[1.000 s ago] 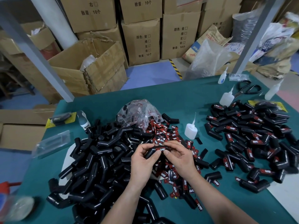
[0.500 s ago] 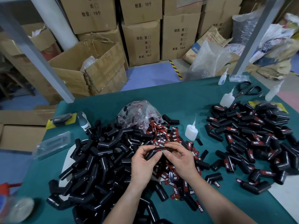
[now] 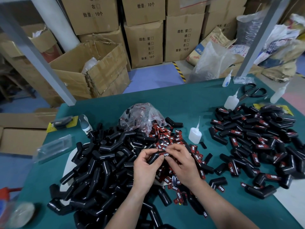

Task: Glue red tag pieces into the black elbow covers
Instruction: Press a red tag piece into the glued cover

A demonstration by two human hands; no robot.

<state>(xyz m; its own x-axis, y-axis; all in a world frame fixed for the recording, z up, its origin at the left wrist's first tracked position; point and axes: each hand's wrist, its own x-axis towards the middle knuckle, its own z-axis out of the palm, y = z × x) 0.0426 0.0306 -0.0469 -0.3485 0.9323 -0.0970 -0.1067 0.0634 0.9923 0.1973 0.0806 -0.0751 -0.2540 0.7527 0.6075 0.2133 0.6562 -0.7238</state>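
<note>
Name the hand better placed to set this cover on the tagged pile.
Probably the right hand: it pinches the black plastic elbow cover at its red tag, and the tagged pile lies on its side.

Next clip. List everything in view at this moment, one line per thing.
table: one, green, under everything.
bare elbow covers: many, black, piled left-centre.
tagged elbow covers: many, black with red tags, piled right.
loose red tags: many, red and black, centre heap.
plastic bag: one, clear, behind that heap.
glue bottles: four, whitish, one centre, three far right.
scissors: one pair, black handles, far right.
cardboard boxes: several, brown, on the floor beyond the table.
held elbow cover: one, black, between both hands.
held red tag: one, on that cover.
left hand: grips the held cover.
right hand: pinches the tag end.
</note>
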